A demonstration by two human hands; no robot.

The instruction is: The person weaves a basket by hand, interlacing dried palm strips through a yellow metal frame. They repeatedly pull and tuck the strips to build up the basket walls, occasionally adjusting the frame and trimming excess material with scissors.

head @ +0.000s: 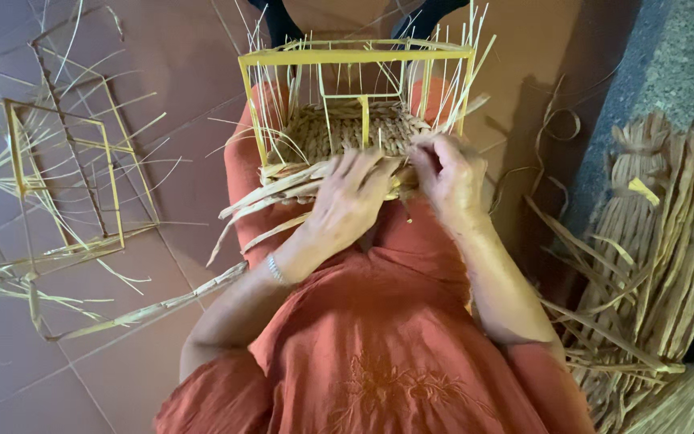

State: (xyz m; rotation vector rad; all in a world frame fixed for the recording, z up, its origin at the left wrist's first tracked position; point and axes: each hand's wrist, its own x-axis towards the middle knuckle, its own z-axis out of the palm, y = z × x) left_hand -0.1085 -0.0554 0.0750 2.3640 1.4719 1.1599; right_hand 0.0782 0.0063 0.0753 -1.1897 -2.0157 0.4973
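Note:
A yellow wire box frame [355, 56] rests on my lap, its lower part woven with dried straw-coloured fibre [347, 128]. Thin pale spokes stick up around its rim. My left hand [351, 197] lies across the near edge of the weave, fingers spread over a bunch of flat fibre strands [271, 193] that trail off to the left. My right hand [447, 173] sits just right of it, fingers curled and pinching fibre strands against the weave. Both hands touch the same front edge.
A second bare yellow frame [66, 173] with loose spokes lies on the brown tiled floor at left. A long fibre strand [146, 309] runs across the floor by my left arm. Bundles of dried fibre [652, 241] are heaped at right beside a grey stone surface [676, 56].

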